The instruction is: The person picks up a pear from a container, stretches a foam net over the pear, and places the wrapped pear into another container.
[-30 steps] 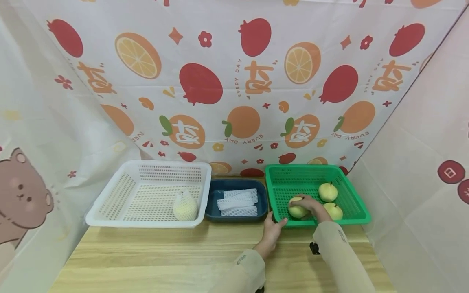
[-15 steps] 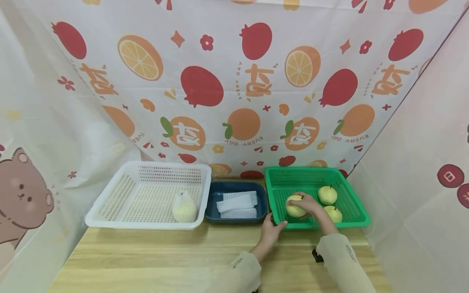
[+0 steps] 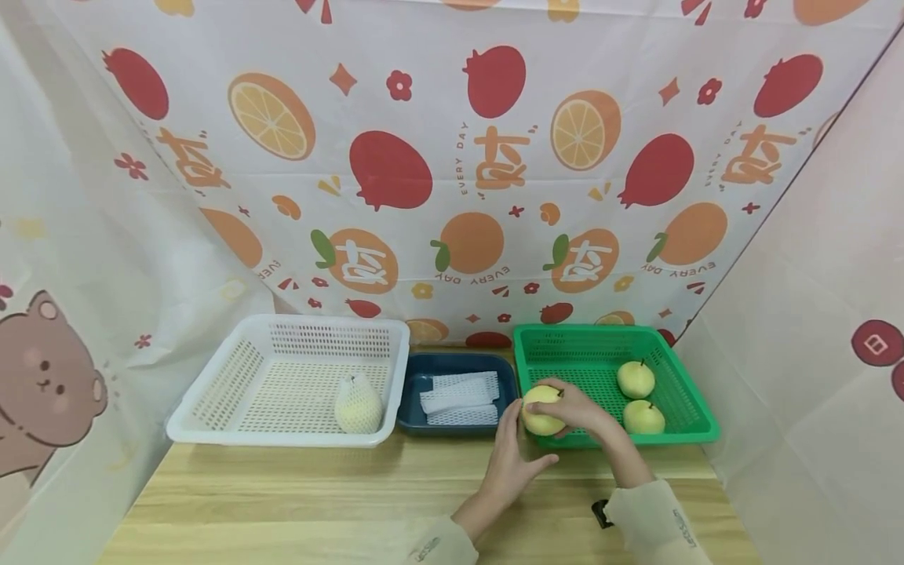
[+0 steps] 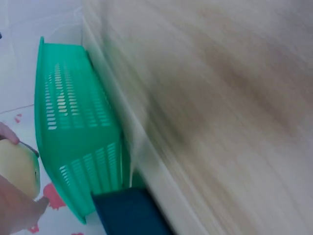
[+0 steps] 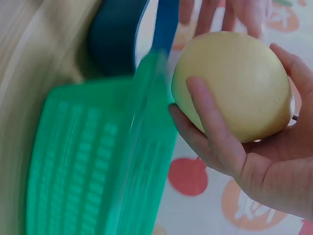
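head: right hand (image 3: pixel 581 413) grips pear (image 3: pixel 541 424) by green basket (image 3: pixel 586 339), near left corner; left hand (image 3: pixel 507 464) unclenched, fingers extended alongside. probably best: gentle grip, support underneath. left wrist: pear cut off at edge, worktop (image 4: pixel 234 112) blurred. right wrist: pear hides left fingertips, contact unclear.

Two baskets (image 3: pixel 275 436) (image 3: pixel 671 437), tray (image 3: pixel 452 431) on table (image 3: pixel 318 494)
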The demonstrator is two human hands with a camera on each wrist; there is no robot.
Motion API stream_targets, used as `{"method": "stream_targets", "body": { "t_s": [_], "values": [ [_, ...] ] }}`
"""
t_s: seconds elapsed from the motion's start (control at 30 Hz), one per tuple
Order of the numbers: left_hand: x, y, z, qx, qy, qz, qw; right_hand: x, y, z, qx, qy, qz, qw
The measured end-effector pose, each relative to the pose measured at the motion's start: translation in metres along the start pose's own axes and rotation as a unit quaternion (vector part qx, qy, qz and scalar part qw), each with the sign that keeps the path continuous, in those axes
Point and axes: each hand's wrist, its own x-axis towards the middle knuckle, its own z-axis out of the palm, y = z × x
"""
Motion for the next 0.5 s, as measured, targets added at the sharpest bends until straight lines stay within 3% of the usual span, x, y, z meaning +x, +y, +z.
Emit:
{"method": "stream_targets", "body": {
  "t_s": [0.17,0.3,0.5],
  "values": [
    [-0.013,-0.003,-0.022,0.007,0.010,0.046,0.9989,-0.011,-0.007,0.025,-0.006,-0.035,-0.020,0.9992],
    [-0.028,-0.012,-0.038,0.017,0.012,0.057,0.9982,-0.016,-0.005,0.047,-0.019,-0.069,-0.038,0.9967],
    [-0.043,-0.022,-0.060,0.028,-0.030,0.048,0.9980,-0.021,-0.002,0.075,-0.028,-0.101,-0.051,0.9932]
  ]
}}
